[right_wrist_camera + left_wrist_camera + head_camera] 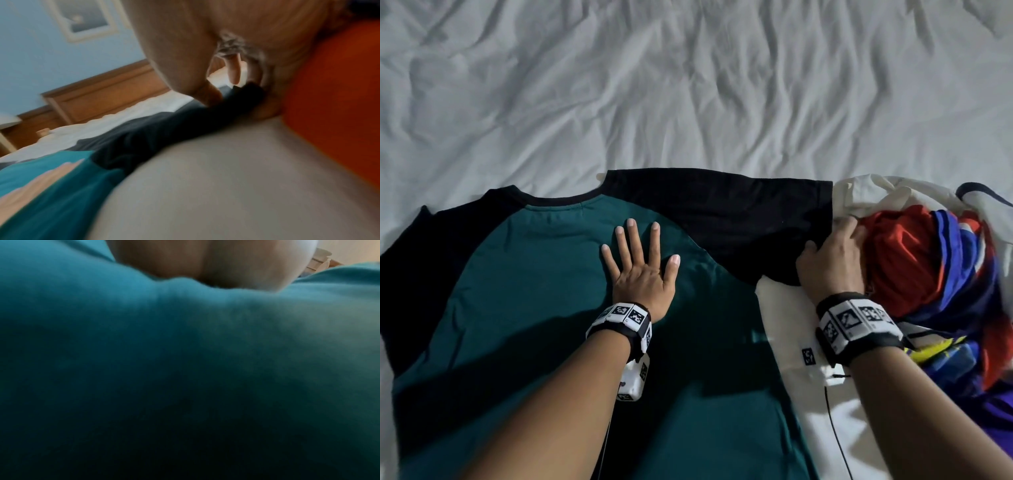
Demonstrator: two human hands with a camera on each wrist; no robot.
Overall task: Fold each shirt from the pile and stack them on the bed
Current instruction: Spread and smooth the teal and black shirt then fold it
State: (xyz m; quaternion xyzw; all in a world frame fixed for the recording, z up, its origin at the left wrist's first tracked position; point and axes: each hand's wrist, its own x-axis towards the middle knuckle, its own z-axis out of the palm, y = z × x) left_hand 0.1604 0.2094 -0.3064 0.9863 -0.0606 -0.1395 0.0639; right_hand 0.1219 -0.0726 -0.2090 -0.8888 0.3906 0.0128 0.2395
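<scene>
Left hand (pixel 642 274), fingers spread flat, pins the teal-and-black cotton shirt (pixel 544 274) at centre frame while right hand (pixel 832 260) pinches its black sleeve (pixel 750 219), seemingly to fold it inward.

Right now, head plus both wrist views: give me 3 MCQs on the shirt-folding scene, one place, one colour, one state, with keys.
1. Where does the pile of unfolded clothes lie?
A. right of the teal shirt
B. left of the teal shirt
C. on top of the teal shirt

2. What colour are the sleeves of the teal shirt?
A. white
B. black
C. red

3. What is the left hand doing?
A. pinching the collar
B. lifting the hem
C. pressing flat on the shirt body, fingers spread

Answers:
1 A: the head view shows the pile at the right, beyond the right hand.
2 B: both sleeves are black, and the right hand grips the end of the right sleeve.
3 C: the palm lies flat on the teal fabric, holding nothing.
</scene>
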